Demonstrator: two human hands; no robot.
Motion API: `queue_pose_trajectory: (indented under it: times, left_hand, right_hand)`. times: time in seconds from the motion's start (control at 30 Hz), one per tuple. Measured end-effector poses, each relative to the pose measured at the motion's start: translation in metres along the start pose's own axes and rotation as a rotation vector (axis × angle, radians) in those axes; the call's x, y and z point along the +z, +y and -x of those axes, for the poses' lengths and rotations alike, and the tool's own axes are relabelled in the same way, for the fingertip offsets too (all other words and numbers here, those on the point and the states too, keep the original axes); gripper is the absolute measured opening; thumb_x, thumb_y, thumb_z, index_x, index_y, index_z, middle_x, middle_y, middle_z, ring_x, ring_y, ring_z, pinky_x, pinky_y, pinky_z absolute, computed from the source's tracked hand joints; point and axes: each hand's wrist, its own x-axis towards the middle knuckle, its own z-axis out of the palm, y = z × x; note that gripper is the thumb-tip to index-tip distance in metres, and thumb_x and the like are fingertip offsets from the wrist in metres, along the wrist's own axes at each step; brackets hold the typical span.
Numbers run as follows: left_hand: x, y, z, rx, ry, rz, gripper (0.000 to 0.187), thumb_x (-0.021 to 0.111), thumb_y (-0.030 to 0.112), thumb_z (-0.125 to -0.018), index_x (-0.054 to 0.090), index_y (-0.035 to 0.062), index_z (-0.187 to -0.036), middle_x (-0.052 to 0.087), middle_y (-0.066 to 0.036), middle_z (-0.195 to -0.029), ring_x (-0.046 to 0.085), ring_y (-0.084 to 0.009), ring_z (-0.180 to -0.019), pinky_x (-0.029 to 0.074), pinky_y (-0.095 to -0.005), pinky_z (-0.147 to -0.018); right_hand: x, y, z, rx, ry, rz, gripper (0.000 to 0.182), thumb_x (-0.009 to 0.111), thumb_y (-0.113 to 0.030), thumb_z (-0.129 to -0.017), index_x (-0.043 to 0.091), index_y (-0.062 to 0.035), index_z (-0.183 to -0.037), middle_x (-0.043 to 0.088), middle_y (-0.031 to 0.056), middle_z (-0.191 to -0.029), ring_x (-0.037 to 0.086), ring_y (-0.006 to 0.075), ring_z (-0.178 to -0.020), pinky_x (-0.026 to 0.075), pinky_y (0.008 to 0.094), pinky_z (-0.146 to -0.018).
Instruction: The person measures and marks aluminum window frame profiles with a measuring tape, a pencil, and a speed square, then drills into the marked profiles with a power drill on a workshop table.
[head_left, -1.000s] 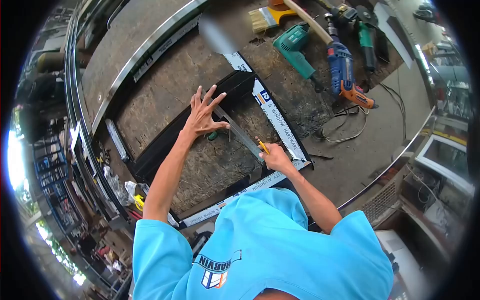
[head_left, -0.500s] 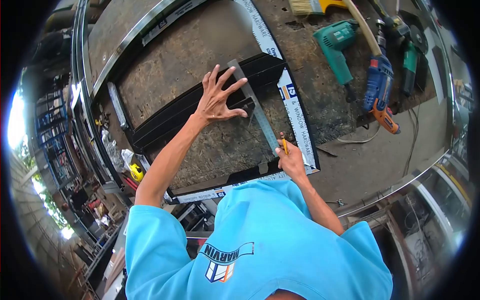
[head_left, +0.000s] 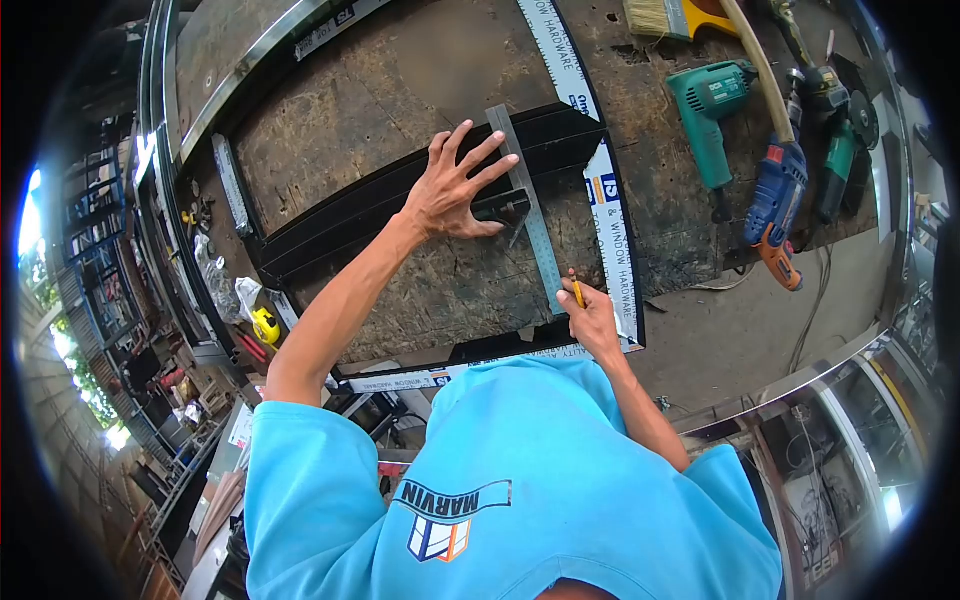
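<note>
One ruler (head_left: 541,240) across black bar (head_left: 375,205)

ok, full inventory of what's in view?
workbench: 1, brown, centre
frame: 1, black with white printed tape, on workbench
bar: 1, black, across frame
combination square: 1, silver, across bar
pencil: 1, yellow, by square's near end
green drill: 1, green, right of frame
blue drill: 1, blue-orange, right of green drill
grinder: 1, green, right of blue drill
wooden handle: 1, tan, beside green drill
brush: 1, yellow handle, top edge
tape measure: 1, yellow, lower left
shelving: count unclear, blue, far left
shirt: 1, light blue, bottom
left grip: 1, bare, spread over square
right grip: 1, bare, closed on pencil
</note>
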Motion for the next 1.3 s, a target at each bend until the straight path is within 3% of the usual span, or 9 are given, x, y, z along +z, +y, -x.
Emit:
queue_pose_trajectory:
  times: [0.2, 0.3, 0.43, 0.57, 0.7, 0.83, 0.9, 1.03, 1.3]
  left_hand:
    - [-0.001, -0.001, -0.002, 0.008, 0.016, -0.006, 0.105, 0.080, 0.056, -0.049, 0.037, 0.0305, -0.141, 0.026, -0.004, -0.151, 0.020, -0.0382, -0.137, 0.023, -0.0573, -0.107]
    - [-0.006, 0.000, 0.002, 0.024, 0.032, -0.062, 0.102, 0.080, 0.058, -0.048, 0.043, 0.0265, -0.137, 0.031, -0.006, -0.148, 0.025, -0.0392, -0.133, 0.027, -0.0569, -0.101]
    - [-0.003, -0.005, 0.004, 0.076, 0.152, -0.058, 0.092, 0.077, 0.062, -0.051, 0.052, 0.0241, -0.130, 0.040, -0.007, -0.139, 0.030, -0.0402, -0.127, 0.027, -0.0561, -0.098]
    - [0.000, -0.003, 0.008, 0.053, 0.161, -0.078, 0.090, 0.074, 0.064, -0.053, 0.053, 0.0232, -0.130, 0.040, -0.008, -0.140, 0.030, -0.0415, -0.127, 0.025, -0.0560, -0.099]
    - [0.008, -0.007, 0.011, 0.032, 0.174, -0.029, 0.088, 0.074, 0.062, -0.055, 0.053, 0.0211, -0.131, 0.040, -0.010, -0.142, 0.030, -0.0446, -0.129, 0.021, -0.0606, -0.103]
    - [0.013, -0.006, 0.008, 0.023, 0.175, -0.047, 0.087, 0.074, 0.065, -0.051, 0.055, 0.0226, -0.125, 0.043, -0.010, -0.138, 0.032, -0.0433, -0.130, 0.021, -0.0612, -0.105]
    - [0.082, 0.001, -0.034, -0.228, 0.288, -1.031, 0.072, 0.068, 0.061, -0.066, 0.055, 0.0178, -0.122, 0.045, -0.011, -0.135, 0.035, -0.0413, -0.129, 0.025, -0.0556, -0.106]
    - [0.061, 0.003, -0.032, -0.182, 0.332, -0.667, 0.055, 0.057, 0.049, -0.077, 0.057, 0.0157, -0.121, 0.045, -0.013, -0.134, 0.036, -0.0432, -0.127, 0.024, -0.0555, -0.107]
    - [0.021, -0.020, 0.034, -0.067, 0.385, -0.073, 0.037, 0.039, 0.030, -0.094, 0.060, 0.0120, -0.119, 0.045, -0.017, -0.132, 0.037, -0.0463, -0.123, 0.023, -0.0554, -0.108]
  right_hand:
    - [0.005, -0.002, 0.001, -0.017, 0.084, 0.175, 0.034, 0.062, -0.027, -0.090, 0.064, 0.0024, -0.107, 0.050, 0.0025, -0.060, 0.046, 0.0094, -0.057, 0.039, 0.0291, -0.054]
    - [0.010, -0.017, 0.009, -0.249, 0.182, 0.440, 0.031, 0.061, -0.022, -0.090, 0.063, 0.0017, -0.110, 0.066, 0.0194, -0.107, 0.065, 0.0215, -0.092, 0.049, 0.0312, -0.078]
    - [0.002, -0.031, 0.005, -0.398, 0.307, 0.673, 0.032, 0.062, -0.018, -0.090, 0.061, 0.0062, -0.111, 0.065, 0.0173, -0.112, 0.061, 0.0247, -0.106, 0.044, 0.0327, -0.092]
    - [-0.024, -0.028, -0.021, -0.301, 0.331, 0.460, 0.031, 0.061, -0.019, -0.092, 0.062, 0.0088, -0.105, 0.065, 0.0129, -0.107, 0.057, 0.0171, -0.103, 0.040, 0.0288, -0.094]
    - [-0.015, -0.101, -0.039, -0.543, 0.452, 0.736, 0.027, 0.060, -0.017, -0.093, 0.063, 0.0065, -0.105, 0.065, 0.0099, -0.105, 0.056, 0.0148, -0.103, 0.039, 0.0281, -0.094]
    - [0.093, -0.188, -0.047, -0.575, 0.185, 0.763, 0.027, 0.065, -0.008, -0.087, 0.063, 0.0032, -0.111, 0.064, 0.0079, -0.103, 0.057, 0.0164, -0.102, 0.044, 0.0290, -0.089]
    - [0.193, -0.212, -0.045, -0.865, -0.074, 0.991, 0.040, 0.072, -0.007, -0.080, 0.060, -0.0019, -0.118, 0.063, 0.0111, -0.106, 0.059, 0.0214, -0.104, 0.045, 0.0311, -0.090]
    - [0.360, -0.211, -0.040, -0.983, -0.536, 1.606, 0.083, 0.082, -0.026, -0.065, 0.041, -0.0266, -0.138, 0.037, 0.0204, -0.140, 0.061, 0.0378, -0.103, 0.053, 0.0433, -0.083]
    - [0.458, -0.185, -0.067, -0.866, -0.620, 1.835, 0.100, 0.083, -0.027, -0.062, 0.026, -0.0388, -0.143, 0.033, 0.0243, -0.140, 0.065, 0.0396, -0.088, 0.055, 0.0456, -0.075]
